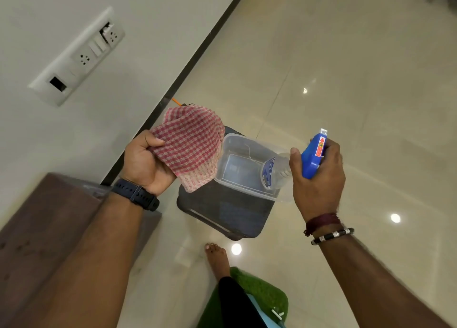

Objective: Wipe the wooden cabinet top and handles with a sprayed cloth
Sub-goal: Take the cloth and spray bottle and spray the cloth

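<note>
Two hands are raised mid-frame over a glossy tiled floor. Left of centre, the left hand has its fingers curled round a red-and-white checked cloth, which drapes up and to the right. At centre right, the right hand grips a spray bottle by its blue trigger head, the clear body pointing toward the cloth. Below them a clear plastic tub sits on a dark stool. The wooden cabinet top fills the lower left corner.
</note>
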